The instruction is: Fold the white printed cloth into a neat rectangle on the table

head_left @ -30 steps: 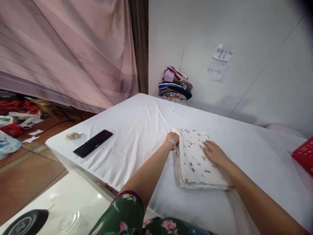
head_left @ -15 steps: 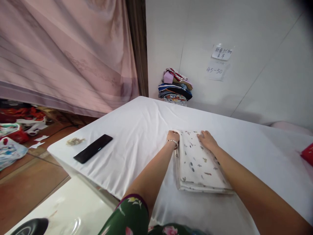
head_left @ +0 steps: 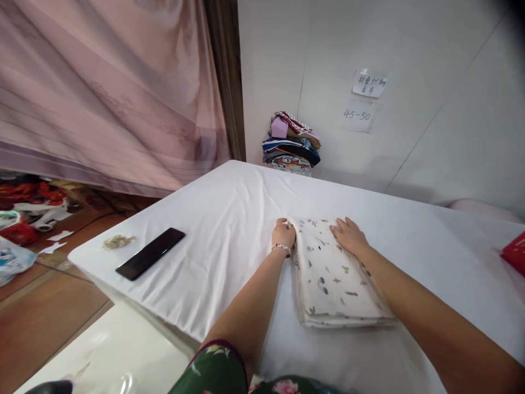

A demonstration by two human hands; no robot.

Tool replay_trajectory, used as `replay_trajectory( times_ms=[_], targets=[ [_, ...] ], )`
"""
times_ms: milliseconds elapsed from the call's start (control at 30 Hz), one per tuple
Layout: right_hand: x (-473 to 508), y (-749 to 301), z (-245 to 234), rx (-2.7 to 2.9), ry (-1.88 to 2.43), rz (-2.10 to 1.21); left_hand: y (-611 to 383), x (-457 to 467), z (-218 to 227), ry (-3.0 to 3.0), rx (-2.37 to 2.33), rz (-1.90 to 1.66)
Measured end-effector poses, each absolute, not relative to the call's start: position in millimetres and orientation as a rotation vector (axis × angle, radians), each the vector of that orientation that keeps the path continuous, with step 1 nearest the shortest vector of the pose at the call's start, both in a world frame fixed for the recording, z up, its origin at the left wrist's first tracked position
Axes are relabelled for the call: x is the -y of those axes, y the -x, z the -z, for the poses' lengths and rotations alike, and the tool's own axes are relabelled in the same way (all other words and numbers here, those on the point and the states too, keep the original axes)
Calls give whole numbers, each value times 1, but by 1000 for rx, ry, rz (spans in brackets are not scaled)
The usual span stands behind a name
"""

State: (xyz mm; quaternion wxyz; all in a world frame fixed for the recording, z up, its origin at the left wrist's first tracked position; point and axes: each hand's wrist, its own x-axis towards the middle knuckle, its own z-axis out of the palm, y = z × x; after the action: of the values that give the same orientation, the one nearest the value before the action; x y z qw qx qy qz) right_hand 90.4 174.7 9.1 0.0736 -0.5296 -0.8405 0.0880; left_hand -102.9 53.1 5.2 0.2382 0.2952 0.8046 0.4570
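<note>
A folded white cloth [head_left: 334, 273] with a print of small grey, green and brown motifs lies in layers on the white-covered table [head_left: 221, 219]. At its far left corner is my left hand [head_left: 284, 234], a bracelet on the wrist, with fingers bent and closed about the cloth's edge; part of the grip is hidden. Across the far right corner rests my right hand [head_left: 349, 235], its fingers stretched out over the top layer and side.
A black phone [head_left: 151, 253] and a small beige bundle [head_left: 118, 242] lie on the table's left. A stack of folded fabrics [head_left: 292, 145] stands by the wall behind. Something red [head_left: 514, 254] sits at the right edge. Pink curtains [head_left: 110, 98] hang at left.
My left hand has shifted slightly left and loosened a little at the cloth's corner. My right hand stays on the far right corner. The camera view has moved slightly.
</note>
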Motion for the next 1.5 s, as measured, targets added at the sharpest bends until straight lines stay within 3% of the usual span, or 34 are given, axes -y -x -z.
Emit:
replay_trajectory(
  times_ms=[400, 533, 900, 1133, 1500],
  targets=[
    [-169, -96, -14, 2667, 1539, -305, 108, -49, -15, -774, -2052, -1202],
    [-136, -99, -17, 2702, 1369, -227, 103, -38, -19, -815, -1988, -1136],
    [-27, -123, -25, 2778, 955, -563, 78, -7, -21, -931, -2021, -972],
    [-11, -122, -26, 2841, 867, -619, 74, 2, -21, -798, -1992, -1084],
    [21, -132, -28, 2913, 594, -581, 70, 21, -13, -702, -1895, -978]
  ],
)
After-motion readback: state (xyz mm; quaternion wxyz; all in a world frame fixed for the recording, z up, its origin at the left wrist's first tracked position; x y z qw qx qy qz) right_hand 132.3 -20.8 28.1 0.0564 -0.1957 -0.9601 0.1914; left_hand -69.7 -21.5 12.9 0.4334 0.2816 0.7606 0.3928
